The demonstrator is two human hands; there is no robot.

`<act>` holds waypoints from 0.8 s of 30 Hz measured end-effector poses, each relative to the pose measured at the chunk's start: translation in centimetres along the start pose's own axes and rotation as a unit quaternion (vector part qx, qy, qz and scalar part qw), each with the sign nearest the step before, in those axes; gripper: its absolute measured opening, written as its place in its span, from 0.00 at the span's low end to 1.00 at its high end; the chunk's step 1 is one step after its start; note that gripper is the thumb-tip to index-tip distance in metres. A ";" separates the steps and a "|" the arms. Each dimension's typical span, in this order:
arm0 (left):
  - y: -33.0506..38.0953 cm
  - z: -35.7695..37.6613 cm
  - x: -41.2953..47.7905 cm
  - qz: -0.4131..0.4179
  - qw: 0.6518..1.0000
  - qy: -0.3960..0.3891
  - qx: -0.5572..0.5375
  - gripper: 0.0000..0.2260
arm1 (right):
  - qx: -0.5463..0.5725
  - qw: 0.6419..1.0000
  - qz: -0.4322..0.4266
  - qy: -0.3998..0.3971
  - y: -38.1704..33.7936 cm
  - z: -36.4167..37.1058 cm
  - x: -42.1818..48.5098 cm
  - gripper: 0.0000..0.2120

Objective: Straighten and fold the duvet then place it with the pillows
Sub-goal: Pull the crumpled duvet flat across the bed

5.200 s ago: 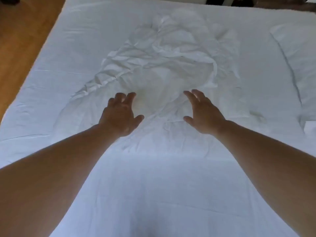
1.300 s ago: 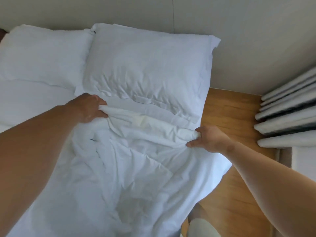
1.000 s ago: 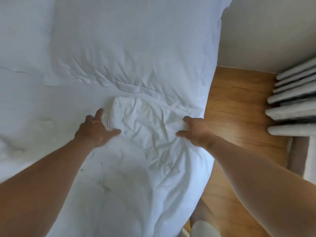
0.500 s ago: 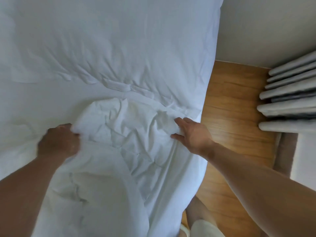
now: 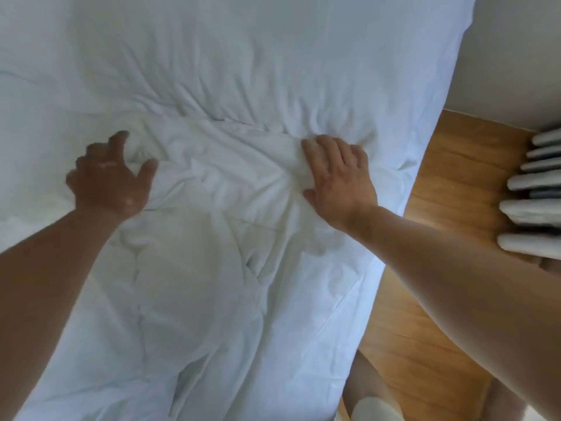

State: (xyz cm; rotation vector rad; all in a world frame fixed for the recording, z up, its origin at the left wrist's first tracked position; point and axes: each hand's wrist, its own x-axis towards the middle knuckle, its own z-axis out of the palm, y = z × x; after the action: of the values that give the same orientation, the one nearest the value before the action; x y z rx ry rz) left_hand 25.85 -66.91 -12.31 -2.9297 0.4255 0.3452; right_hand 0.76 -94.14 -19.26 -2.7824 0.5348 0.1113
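The white duvet point(image 5: 212, 189) lies crumpled and bunched on the bed, its far edge pushed up against the white pillow point(image 5: 243, 56) that fills the top of the view. My left hand point(image 5: 109, 174) is at the duvet's left end with fingers spread and loosely bent, touching the fabric. My right hand point(image 5: 337, 177) lies flat on the duvet's right end, fingers straight, pressing it down next to the pillow's lower edge.
The bed's right edge point(image 5: 391, 238) drops to a wooden floor point(image 5: 440, 208). Folded grey curtain pleats point(image 5: 534, 202) hang at the right. A pale wall point(image 5: 510, 56) stands behind the pillow. My leg and foot point(image 5: 367, 399) are by the bed.
The duvet's bunched end has been pushed forward against the pillow. My left hand has let go of the fabric and spread out; my right hand has flattened onto the duvet.
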 end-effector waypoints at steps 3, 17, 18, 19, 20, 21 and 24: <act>2.8 1.1 -7.4 0.139 0.990 0.019 0.001 0.32 | 0.018 0.998 -0.066 0.002 -2.7 0.7 -5.7 0.35; -18.6 9.0 -47.4 0.034 0.970 -0.239 -0.026 0.20 | 0.033 0.886 -0.341 -0.311 -20.8 6.2 -26.0 0.26; -20.8 9.8 -49.7 -0.015 0.958 -0.285 -0.028 0.22 | 0.039 0.875 -0.359 -0.322 -22.8 6.8 -27.1 0.25; -22.9 10.7 -51.8 -0.058 0.944 -0.324 -0.029 0.23 | 0.042 0.863 -0.379 -0.332 -24.9 7.4 -28.1 0.25; -24.9 11.5 -53.6 -0.087 0.927 -0.365 -0.024 0.23 | 0.037 0.849 -0.395 -0.350 -27.0 8.0 -29.2 0.25; -26.9 12.5 -55.3 -0.100 0.914 -0.393 -0.021 0.23 | 0.029 0.836 -0.406 -0.367 -29.1 8.5 -30.3 0.26; -32.0 15.9 -58.7 -0.111 0.904 -0.414 -0.001 0.29 | 0.016 0.824 -0.429 -0.370 -34.6 10.9 -34.6 0.32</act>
State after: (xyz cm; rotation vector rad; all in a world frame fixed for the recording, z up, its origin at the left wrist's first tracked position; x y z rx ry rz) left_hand -22.57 -18.31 -8.97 -2.4607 -0.0396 1.4437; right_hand -18.65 -48.09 -15.33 -2.3760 -0.8773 0.8893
